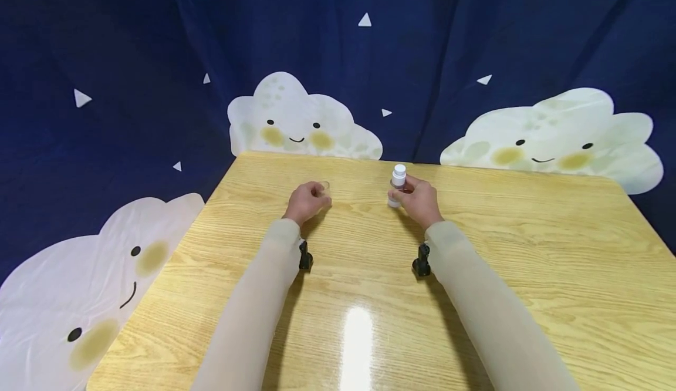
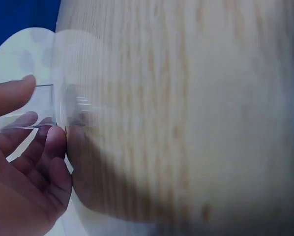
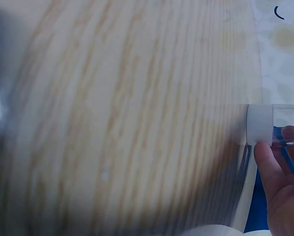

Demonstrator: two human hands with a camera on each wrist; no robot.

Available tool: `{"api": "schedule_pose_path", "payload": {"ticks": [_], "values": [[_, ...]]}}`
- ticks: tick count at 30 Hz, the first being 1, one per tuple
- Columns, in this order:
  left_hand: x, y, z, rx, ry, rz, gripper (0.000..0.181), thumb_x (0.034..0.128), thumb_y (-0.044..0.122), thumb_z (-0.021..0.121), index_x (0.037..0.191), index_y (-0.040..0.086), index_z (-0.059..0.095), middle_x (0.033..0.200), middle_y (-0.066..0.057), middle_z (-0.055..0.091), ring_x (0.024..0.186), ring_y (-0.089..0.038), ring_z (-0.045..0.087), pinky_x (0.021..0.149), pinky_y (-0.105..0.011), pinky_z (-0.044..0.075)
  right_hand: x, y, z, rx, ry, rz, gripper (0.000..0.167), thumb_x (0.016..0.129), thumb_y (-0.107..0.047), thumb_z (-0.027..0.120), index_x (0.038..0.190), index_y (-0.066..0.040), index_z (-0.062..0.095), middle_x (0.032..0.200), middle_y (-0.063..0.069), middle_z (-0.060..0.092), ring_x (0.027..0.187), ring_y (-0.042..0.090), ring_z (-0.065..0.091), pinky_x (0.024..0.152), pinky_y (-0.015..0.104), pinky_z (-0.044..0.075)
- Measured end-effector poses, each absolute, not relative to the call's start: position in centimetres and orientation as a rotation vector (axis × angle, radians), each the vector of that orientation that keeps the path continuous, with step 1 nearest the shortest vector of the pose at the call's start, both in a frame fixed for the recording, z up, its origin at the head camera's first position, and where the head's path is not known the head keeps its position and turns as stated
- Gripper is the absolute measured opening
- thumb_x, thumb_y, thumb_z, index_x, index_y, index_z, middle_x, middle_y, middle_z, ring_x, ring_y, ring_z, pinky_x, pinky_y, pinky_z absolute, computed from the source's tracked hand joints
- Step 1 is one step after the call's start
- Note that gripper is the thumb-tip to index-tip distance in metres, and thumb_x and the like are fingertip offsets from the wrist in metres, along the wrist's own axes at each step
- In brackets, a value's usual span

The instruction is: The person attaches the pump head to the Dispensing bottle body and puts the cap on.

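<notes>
My left hand (image 1: 307, 201) holds a small clear cylindrical cup or cap (image 2: 46, 105) between thumb and curled fingers, low over the wooden table. Its rim faces the table in the left wrist view; whether it touches the wood I cannot tell. Across from it, my right hand (image 1: 421, 200) grips a small upright bottle (image 1: 398, 177) with a white top, a clear middle and a white base (image 3: 260, 125). The base stands on or just above the table, and the fingers partly cover the clear middle.
A light wooden table (image 1: 359, 250) lies under both arms, with a bright glare patch near its front. Behind it hangs a dark blue curtain (image 1: 327, 39) with white triangles and smiling clouds. Black wrist cameras (image 1: 421, 262) sit at both cuffs.
</notes>
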State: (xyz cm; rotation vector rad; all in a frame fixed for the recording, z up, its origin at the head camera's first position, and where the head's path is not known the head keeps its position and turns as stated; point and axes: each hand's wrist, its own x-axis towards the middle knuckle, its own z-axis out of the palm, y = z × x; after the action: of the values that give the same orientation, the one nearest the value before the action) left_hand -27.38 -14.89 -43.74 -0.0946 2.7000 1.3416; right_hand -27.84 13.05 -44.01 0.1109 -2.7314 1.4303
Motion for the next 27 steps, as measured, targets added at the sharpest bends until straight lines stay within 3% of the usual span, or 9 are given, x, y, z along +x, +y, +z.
{"api": "schedule_pose_path", "payload": {"ticks": [6, 11, 18, 22, 27], "values": [[-27.4, -13.7, -42.8, -0.103, 2.727, 1.574, 0.039, 0.0963, 0.027, 0.062, 0.13, 0.008, 0.056, 0.125, -0.011, 0.058, 0.108, -0.025, 0.056, 0.088, -0.039, 0.049, -27.8, 12.9, -44.1, 0.104, -2.736, 1.412, 0.045, 0.09, -0.017, 0.073, 0.132, -0.006, 0.063, 0.127, 0.02, 0.067, 0.119, 0.035, 0.064, 0.102, 0.047, 0.051], [-27.0, -12.0, -40.7, 0.015, 2.789, 1.687, 0.038, 0.0979, 0.021, 0.06, 0.134, 0.011, 0.054, 0.13, -0.011, 0.059, 0.111, -0.025, 0.06, 0.083, -0.039, 0.052, -27.9, 13.0, -44.3, 0.113, -2.726, 1.387, 0.043, 0.091, -0.016, 0.073, 0.131, -0.006, 0.063, 0.125, 0.021, 0.068, 0.117, 0.035, 0.065, 0.101, 0.047, 0.052], [-27.4, -9.8, -38.7, 0.319, 3.171, 1.378, 0.042, 0.0963, 0.015, 0.063, 0.134, 0.004, 0.047, 0.128, -0.012, 0.063, 0.106, -0.029, 0.061, 0.093, -0.04, 0.049, -27.9, 12.9, -44.1, 0.102, -2.729, 1.41, 0.043, 0.09, -0.017, 0.073, 0.131, -0.006, 0.063, 0.126, 0.02, 0.068, 0.119, 0.035, 0.065, 0.102, 0.047, 0.052], [-27.9, -8.6, -37.7, 0.498, 3.246, 1.275, 0.037, 0.0928, 0.013, 0.067, 0.127, 0.004, 0.055, 0.123, -0.011, 0.063, 0.107, -0.028, 0.06, 0.097, -0.038, 0.047, -28.0, 12.9, -44.1, 0.093, -2.735, 1.404, 0.043, 0.091, -0.018, 0.073, 0.131, -0.006, 0.063, 0.126, 0.02, 0.068, 0.118, 0.035, 0.065, 0.101, 0.047, 0.052], [-28.5, -7.1, -36.6, 0.653, 3.22, 1.138, 0.038, 0.091, 0.011, 0.068, 0.128, 0.008, 0.061, 0.124, -0.011, 0.06, 0.112, -0.025, 0.059, 0.101, -0.036, 0.047, -28.1, 12.9, -44.2, 0.1, -2.733, 1.385, 0.041, 0.09, -0.017, 0.073, 0.128, -0.005, 0.065, 0.124, 0.02, 0.069, 0.117, 0.036, 0.066, 0.1, 0.047, 0.053]]}}
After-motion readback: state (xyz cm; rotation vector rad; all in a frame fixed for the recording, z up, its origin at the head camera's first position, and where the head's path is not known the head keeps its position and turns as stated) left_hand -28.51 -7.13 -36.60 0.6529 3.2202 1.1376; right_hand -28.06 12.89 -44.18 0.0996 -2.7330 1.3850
